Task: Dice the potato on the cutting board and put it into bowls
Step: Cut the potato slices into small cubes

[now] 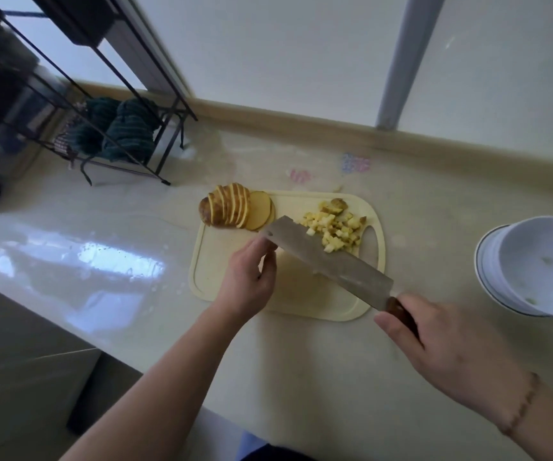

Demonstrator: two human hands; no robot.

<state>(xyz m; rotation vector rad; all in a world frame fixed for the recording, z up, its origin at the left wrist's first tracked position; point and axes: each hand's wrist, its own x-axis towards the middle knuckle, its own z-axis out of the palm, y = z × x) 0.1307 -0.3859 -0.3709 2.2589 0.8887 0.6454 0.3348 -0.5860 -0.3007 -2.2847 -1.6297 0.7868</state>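
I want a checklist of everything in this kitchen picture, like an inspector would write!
Surface: pale glossy counter, with glare.
Job's things: board holds potato slices at its far left and dice at its far right; a few dice sit on the cleaver; stacked bowls at right, scraps inside.
Clutter: dark cloths under a wire rack.
Grippers: left hand touches the blade's tip; right hand grips the handle.
Cables: nothing seen.
Surroundings: white wall, grey pipe.

No text, label, brand or number is readable; the pink and purple marks (355, 163) on the desk (301, 361) are blurred.
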